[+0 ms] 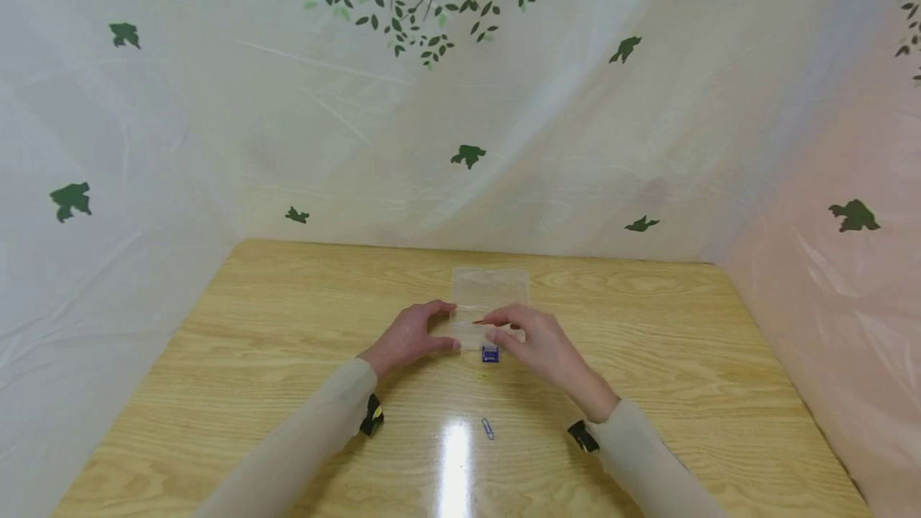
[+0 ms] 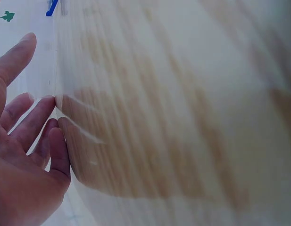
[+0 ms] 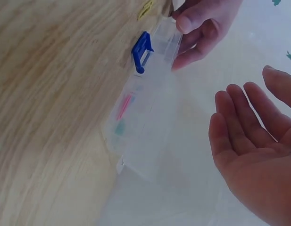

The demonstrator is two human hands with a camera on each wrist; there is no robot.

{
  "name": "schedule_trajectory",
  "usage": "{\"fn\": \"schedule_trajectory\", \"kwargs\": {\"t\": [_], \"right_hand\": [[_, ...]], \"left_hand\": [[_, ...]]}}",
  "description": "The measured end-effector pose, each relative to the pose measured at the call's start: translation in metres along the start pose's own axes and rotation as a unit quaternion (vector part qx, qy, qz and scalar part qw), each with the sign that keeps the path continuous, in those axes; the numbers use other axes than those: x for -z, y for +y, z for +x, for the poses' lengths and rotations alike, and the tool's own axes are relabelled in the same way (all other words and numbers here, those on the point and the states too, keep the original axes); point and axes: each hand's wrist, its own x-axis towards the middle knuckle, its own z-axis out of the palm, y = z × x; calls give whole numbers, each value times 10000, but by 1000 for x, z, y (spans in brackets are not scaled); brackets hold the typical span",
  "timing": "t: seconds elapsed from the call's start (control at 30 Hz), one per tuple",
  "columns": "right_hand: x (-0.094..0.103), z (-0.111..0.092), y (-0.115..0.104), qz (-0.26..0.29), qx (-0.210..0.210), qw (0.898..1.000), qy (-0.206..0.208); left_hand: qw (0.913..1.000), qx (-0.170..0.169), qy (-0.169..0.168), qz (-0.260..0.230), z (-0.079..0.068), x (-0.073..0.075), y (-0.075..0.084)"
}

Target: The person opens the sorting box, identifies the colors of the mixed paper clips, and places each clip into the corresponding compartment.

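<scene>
A clear plastic box with its lid raised at the back stands in mid-table. My left hand holds its left end, thumb at the front and index finger near the back. Over the box is my right hand, its thumb and fingertips apart in the right wrist view with nothing seen between them. A thin red piece shows beside the right index fingertip in the head view. Pink strips and something green show through the box wall. A blue latch sits at its front.
In front of the box lies a small yellow piece. Nearer me, a paper clip lies beside a bright light reflection. The wood-grain table is bounded by a patterned sheet at the back and sides.
</scene>
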Motion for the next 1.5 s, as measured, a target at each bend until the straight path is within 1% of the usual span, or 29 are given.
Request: {"fn": "schedule_trajectory", "kwargs": {"t": [0.2, 0.33, 0.4, 0.57, 0.7, 0.83, 1.1, 1.37, 1.5], "right_hand": [[-3, -11, -1, -61, 83, 9999, -23], [-4, -17, -1, -93, 176, 9997, -142], [-5, -19, -2, -95, 146, 9996, -200], [-7, -26, -5, -130, 99, 9992, -378], [-9, -32, -6, -121, 177, 9982, -555], [-11, -37, -8, -102, 191, 9972, -719], [-16, -47, -8, -135, 357, 9933, -1090], [-24, -52, -5, -253, 174, 9884, -1487], [-27, -53, -3, -329, 130, 9863, -1609]], "left_hand": [[10000, -23, -68, 27, 1, 1, 0], [9999, 40, -97, 37, 2, 2, -1], [9999, 70, -94, 36, 2, 2, -1], [10000, 34, -66, 35, 2, 2, -1], [10000, -12, -22, 16, 1, 2, 0], [10000, 34, 0, -21, 0, 1, 1], [10000, 75, 18, 31, -3, 1, 3], [10000, 32, 5, 23, -3, 1, 1], [10000, 10, -8, 37, -2, 1, 0]]}}
